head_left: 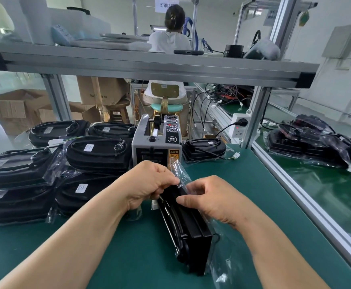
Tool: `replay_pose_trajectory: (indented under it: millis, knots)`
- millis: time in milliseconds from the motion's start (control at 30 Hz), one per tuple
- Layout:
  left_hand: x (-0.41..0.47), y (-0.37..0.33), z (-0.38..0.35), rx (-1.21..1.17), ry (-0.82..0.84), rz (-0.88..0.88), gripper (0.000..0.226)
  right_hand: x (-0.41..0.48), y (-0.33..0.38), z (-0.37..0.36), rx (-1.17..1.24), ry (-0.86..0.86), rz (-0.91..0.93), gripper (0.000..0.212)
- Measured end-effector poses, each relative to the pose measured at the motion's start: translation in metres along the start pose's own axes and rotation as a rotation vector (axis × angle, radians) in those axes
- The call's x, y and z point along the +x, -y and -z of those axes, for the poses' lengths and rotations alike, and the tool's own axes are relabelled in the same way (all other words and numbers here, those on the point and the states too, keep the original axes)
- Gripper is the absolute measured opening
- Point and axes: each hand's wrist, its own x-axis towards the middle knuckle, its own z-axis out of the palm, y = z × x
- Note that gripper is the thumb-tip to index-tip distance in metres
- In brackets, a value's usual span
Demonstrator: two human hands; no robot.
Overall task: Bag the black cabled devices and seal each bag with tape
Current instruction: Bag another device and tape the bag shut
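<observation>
- Centrally, toward 5 o'clock of the view, one black cabled device [191,232] stood on its long edge on the green mat [87,247]. It was inside one clear bag [220,268], whose loose mouth stuck up at the far end.
- The left hand [149,184] had its fingers curled, pinching the bag's mouth at the device's far end.
- The right hand [208,199], at 3 o'clock of the left, pinched the same end of the bag, thumb pressed along the device's top edge and fingers curled over the plastic.
- One grey tape dispenser [156,142] sat at 12 o'clock of the hands, just beyond them.
- Six bagged devices [99,153] showed white labels, stacked at 9 to 10 o'clock of the view. The layers beneath them could not be counted.
- One bare device [203,149] lay flat at 3 o'clock of the dispenser, just beside it, its cable ending in a white connector.
- One white power socket [239,126] with one black plug in it was fixed to a frame post at 1 o'clock.
- On the neighbouring bench at 3 o'clock lay a pile of bagged parts [308,142], too tangled to count.
- One person [168,40] sat at 12 o'clock, back to the camera.
- Several cardboard boxes [14,107] stood on the floor at 10 o'clock.
</observation>
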Motion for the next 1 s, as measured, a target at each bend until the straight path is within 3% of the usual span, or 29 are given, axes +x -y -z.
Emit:
replay_pose_trajectory:
  millis: [833,1000]
  knots:
    - [0.004,0.012,0.003,0.06,-0.089,-0.065,0.033,0.0,0.001,-0.005,-0.065,-0.018,0.001,0.034]
    - [0.006,0.014,0.001,0.076,-0.134,-0.092,0.023,0.001,0.001,-0.005,-0.064,-0.02,0.004,0.033]
